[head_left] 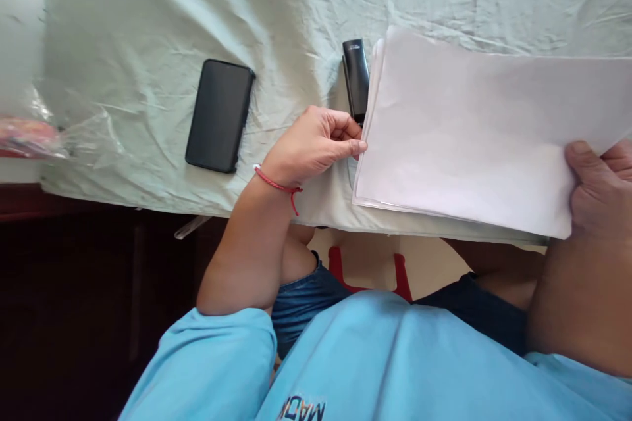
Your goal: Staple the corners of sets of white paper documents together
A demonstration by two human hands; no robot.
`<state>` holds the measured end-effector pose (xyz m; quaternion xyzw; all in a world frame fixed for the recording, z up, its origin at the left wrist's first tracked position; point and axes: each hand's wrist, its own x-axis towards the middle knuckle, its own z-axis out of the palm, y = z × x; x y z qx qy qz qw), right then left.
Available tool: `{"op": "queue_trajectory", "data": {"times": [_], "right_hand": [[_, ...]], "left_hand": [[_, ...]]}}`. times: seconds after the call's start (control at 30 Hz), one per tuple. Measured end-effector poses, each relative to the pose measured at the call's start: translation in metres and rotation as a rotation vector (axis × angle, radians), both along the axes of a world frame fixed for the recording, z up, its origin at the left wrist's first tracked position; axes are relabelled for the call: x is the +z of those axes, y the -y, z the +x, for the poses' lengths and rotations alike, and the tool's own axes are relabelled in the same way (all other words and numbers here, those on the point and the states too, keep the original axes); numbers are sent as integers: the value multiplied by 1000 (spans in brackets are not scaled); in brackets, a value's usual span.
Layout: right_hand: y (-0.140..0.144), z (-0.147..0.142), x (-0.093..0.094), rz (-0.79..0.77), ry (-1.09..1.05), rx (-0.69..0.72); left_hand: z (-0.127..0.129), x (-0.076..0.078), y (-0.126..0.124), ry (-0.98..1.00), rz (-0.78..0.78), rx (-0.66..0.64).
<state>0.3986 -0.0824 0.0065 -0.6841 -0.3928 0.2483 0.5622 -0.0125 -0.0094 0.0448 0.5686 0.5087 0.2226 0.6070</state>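
Paper sheets point(464, 125), blank on the upper face, make a loose stack at the near side of the cloth-covered worktop point(291, 26), right of centre, their layers slightly staggered along the left edge. Whether the stack rests on the cloth or is raised a little, I cannot tell. The left hand point(316, 141) pinches that left edge between thumb and forefinger, the other fingers curled and partly hidden. The right hand point(600, 174) grips the far end near the lower corner, thumb on top, its other fingers mostly out of sight.

Handling the stack well calls for a pinch that takes in every layer, light enough not to crease the edge, with both ends level so the sheets do not slide over one another.

Just beside the left edge is a narrow black device point(356, 75), possibly a stapler; farther left lies a dark phone point(220, 115).

At the far left is a clear plastic bag point(93, 135), apparently holding something pinkish point(27, 135), too blurred to identify. No other container shows.
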Motion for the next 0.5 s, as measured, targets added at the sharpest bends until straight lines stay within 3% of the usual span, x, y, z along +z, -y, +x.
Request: {"op": "queue_trajectory", "data": {"times": [0.27, 0.5], "right_hand": [[2, 4, 3, 16, 13, -12], [-2, 2, 0, 119, -8, -1]], "left_hand": [[3, 1, -2, 40, -10, -73], [-2, 0, 1, 10, 59, -22]]}}
